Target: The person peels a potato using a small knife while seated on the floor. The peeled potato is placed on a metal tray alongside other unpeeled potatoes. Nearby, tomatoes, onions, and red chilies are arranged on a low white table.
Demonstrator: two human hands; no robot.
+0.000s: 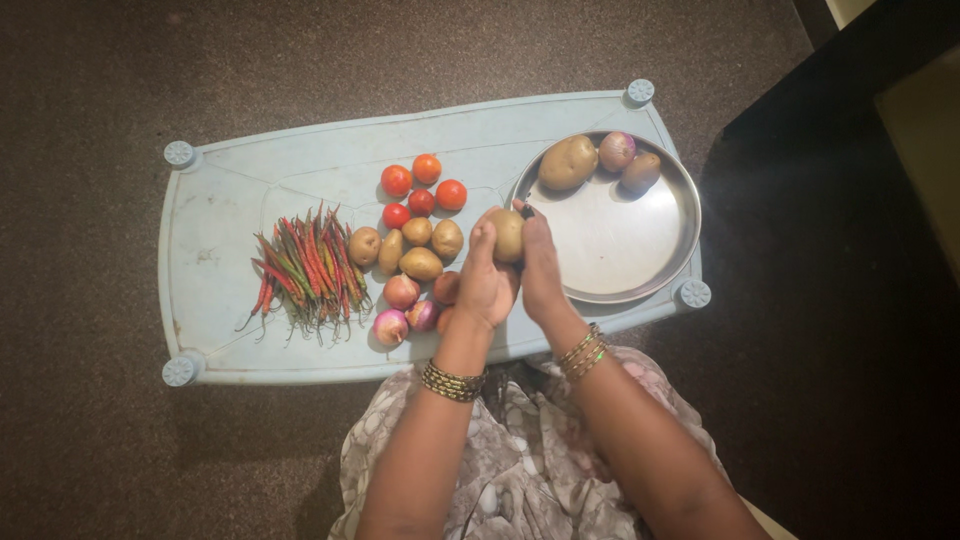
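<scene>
Brown, firm potato (508,236) is gripped between left hand (486,285) and right hand (541,270), fingers closed around it. A dark tool tip (526,211) is seen above it. Judged solid, fairly light, best held by its ends.

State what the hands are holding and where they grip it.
Both hands, left hand and right hand, hold one potato between them, fingers on its opposite sides. A dark tool tip shows by the right hand.
</scene>
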